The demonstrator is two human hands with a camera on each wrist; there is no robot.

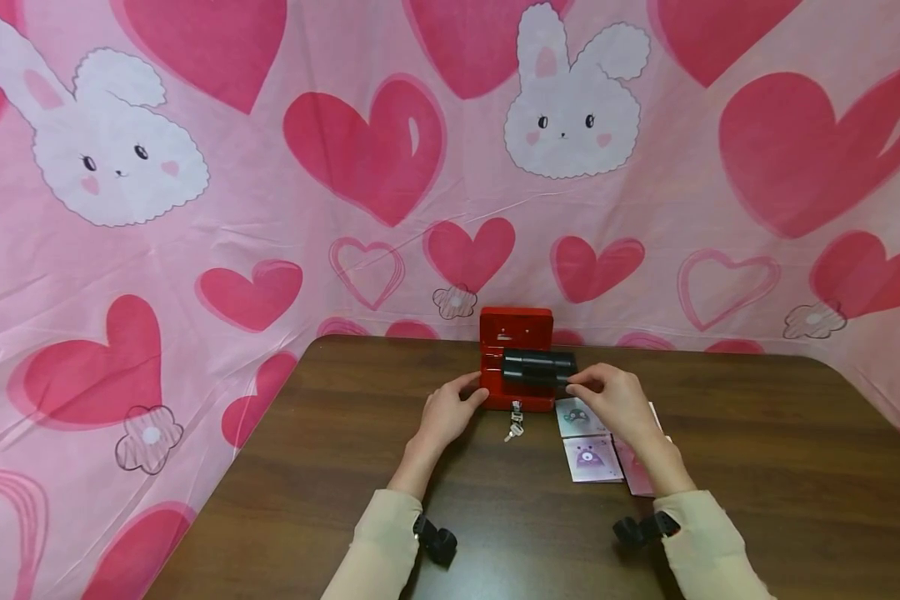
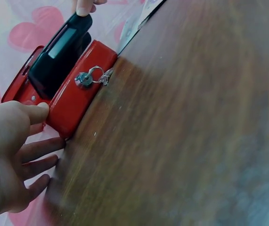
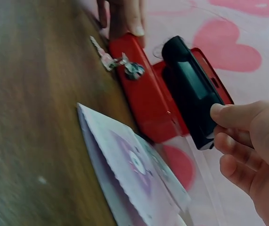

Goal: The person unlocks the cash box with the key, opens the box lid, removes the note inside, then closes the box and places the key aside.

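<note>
A small red cash box [image 1: 517, 402] stands near the table's back edge with its lid [image 1: 516, 327] raised. My left hand [image 1: 450, 414] touches the box's left end; in the left wrist view its thumb is at the rim and the other fingers are spread. Between my right thumb and fingertips is the right end of a black plastic tray [image 1: 540, 367]; this right hand [image 1: 617, 404] pinches it. The tray is tilted over the box, its underside hidden. Keys [image 3: 106, 60] on a ring hang from the lock [image 2: 83, 80] at the box's front.
Several pastel cards with cartoon animals, one a purple card [image 1: 591, 460], lie right of the box, partly under my right forearm. The brown wooden table [image 1: 510, 533] extends to both sides. Behind it hangs a pink cloth [image 1: 465, 192] with hearts and rabbits.
</note>
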